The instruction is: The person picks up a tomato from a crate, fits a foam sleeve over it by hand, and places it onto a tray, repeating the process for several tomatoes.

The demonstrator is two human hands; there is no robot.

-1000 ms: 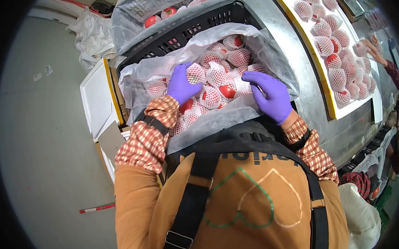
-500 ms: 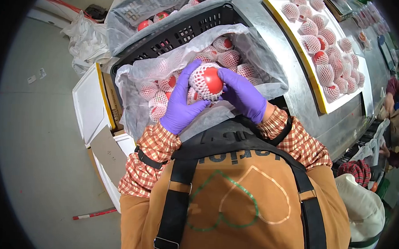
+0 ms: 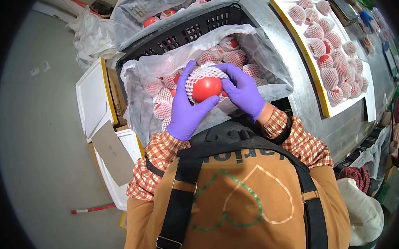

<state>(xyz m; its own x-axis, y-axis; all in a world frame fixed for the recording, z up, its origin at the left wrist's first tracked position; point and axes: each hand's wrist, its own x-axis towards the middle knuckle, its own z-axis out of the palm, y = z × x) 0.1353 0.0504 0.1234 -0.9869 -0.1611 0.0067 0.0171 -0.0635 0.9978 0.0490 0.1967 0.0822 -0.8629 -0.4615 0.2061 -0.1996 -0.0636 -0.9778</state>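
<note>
One netted fruit [image 3: 205, 87] is held just above the lined black crate [image 3: 190, 33], with the left hand [image 3: 186, 110] cupped under and round it and the right hand [image 3: 243, 93] closed over its top. As judged, the weight is best carried from below, with the foam net worked by the fingertips only and the flesh not squeezed. Counted: one in hand; about ten visible in the crate, with more hidden; roughly fourteen on the tray [image 3: 300, 55].

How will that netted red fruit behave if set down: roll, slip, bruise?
The red fruit looks round and smooth, so it would probably roll on a flat surface. Its foam net likely adds grip and cushioning, yet leaves one face bare.
</note>
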